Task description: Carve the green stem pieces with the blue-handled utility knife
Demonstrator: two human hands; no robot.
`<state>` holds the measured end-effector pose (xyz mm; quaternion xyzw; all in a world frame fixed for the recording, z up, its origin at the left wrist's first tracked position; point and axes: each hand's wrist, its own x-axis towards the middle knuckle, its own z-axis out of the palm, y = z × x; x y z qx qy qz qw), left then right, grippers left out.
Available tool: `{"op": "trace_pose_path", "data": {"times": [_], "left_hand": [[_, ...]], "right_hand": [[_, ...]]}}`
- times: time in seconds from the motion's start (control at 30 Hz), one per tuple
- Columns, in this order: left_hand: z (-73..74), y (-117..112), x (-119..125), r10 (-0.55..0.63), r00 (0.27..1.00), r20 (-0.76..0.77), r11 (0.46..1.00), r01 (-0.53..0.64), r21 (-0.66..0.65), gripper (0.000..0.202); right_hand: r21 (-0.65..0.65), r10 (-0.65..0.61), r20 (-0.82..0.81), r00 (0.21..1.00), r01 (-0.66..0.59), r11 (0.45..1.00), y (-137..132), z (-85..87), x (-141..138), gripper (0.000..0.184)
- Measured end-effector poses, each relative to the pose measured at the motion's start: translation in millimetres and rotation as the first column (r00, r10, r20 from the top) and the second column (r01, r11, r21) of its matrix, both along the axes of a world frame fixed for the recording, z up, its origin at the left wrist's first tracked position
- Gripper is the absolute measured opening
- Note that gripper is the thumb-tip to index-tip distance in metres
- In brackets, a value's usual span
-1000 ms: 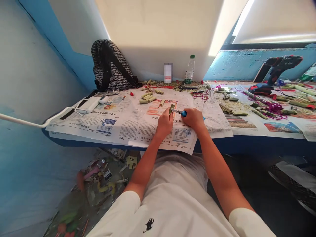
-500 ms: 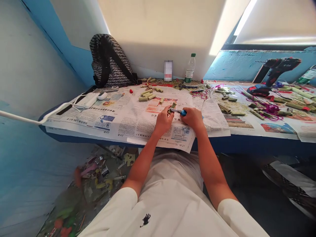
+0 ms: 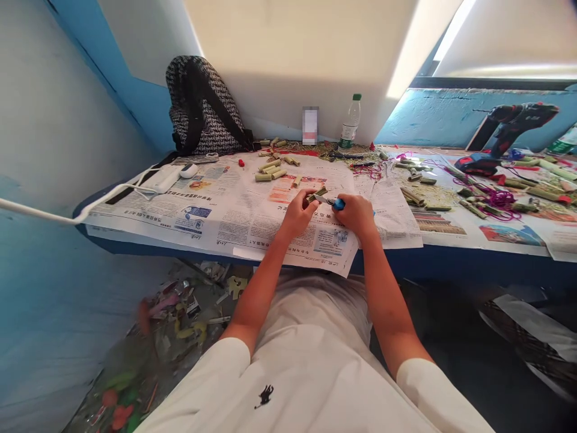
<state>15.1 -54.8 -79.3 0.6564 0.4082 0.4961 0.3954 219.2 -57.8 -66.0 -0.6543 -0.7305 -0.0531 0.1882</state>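
Observation:
Closed round a short piece of plant stem [image 3: 319,193], greenish and bamboo-like, is my left hand [image 3: 299,213]. My right hand [image 3: 357,215] grips the blue handle of a knife [image 3: 332,202], whose blade lies against the stem piece. Both hands are just above the newspaper [image 3: 252,222] near the table's front edge. Beyond them, several pale cut stem pieces [image 3: 270,171] lie in a loose group, with a single short piece [image 3: 296,181] closer to my hands.
A patterned backpack [image 3: 202,108] leans at the back left. A plastic bottle [image 3: 350,123] stands at the back. On the right are a cordless drill [image 3: 507,135], purple string [image 3: 498,201] and more stem pieces. A white cable [image 3: 40,211] crosses the left edge.
The stem piece has turned from nearly upright to a flatter slant in my left hand. The knife blade now points more up and left along it. The view has shifted slightly.

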Motion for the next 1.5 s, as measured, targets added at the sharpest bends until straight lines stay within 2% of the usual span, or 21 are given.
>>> {"op": "trace_pose_path", "data": {"times": [0.13,0.3,0.53,0.73,0.83,1.0,1.07,1.13,1.23,1.37,1.5], "left_hand": [[-1.1,5,-2,-0.067,0.991,0.115,0.997,0.072,-0.034,0.027],[-2.3,9,-1,-0.086,0.973,0.214,0.993,0.102,-0.065,0.019],[-7.4,14,-2,-0.126,0.956,0.264,0.989,0.141,-0.040,0.044],[-16.1,22,-1,-0.076,0.964,0.255,0.997,0.074,0.017,0.041],[-17.4,23,-1,-0.054,0.964,0.261,0.999,0.050,0.021,0.041],[-14.7,17,-2,-0.060,0.958,0.282,0.998,0.057,0.020,0.041],[-13.5,15,-3,-0.083,0.958,0.275,0.997,0.080,0.023,0.041],[-12.6,14,-3,-0.102,0.961,0.258,0.995,0.100,0.020,0.041],[-10.4,13,-3,-0.110,0.962,0.251,0.993,0.116,-0.007,0.036],[-3.1,11,-5,-0.121,0.961,0.249,0.984,0.150,-0.099,0.026],[4.4,8,-9,-0.152,0.963,0.224,0.957,0.200,-0.209,0.051]], "right_hand": [[0.023,-0.001,-0.018,1.000,0.002,1.000,1,-2.9,2,0.018],[0.052,0.000,-0.038,0.999,0.002,0.999,2,-4.3,2,0.017],[0.084,-0.006,-0.095,0.995,0.014,0.996,2,-3.1,2,0.014],[0.107,-0.004,-0.122,0.993,0.018,0.994,3,-3.8,3,0.017],[0.153,0.065,-0.173,0.983,-0.039,0.987,4,-6.0,5,0.028],[0.278,0.348,-0.322,0.880,-0.264,0.924,2,-5.9,7,0.033],[0.259,0.415,-0.302,0.859,-0.345,0.902,1,-4.9,6,0.039],[0.218,0.414,-0.247,0.876,-0.366,0.905,1,-4.6,5,0.041],[0.243,0.364,-0.188,0.912,-0.316,0.917,3,-6.5,5,0.038],[0.349,0.303,-0.118,0.946,-0.246,0.904,1,-10.3,6,0.046],[0.337,0.268,-0.002,0.963,-0.252,0.907,-7,-9.0,5,0.058]]}}
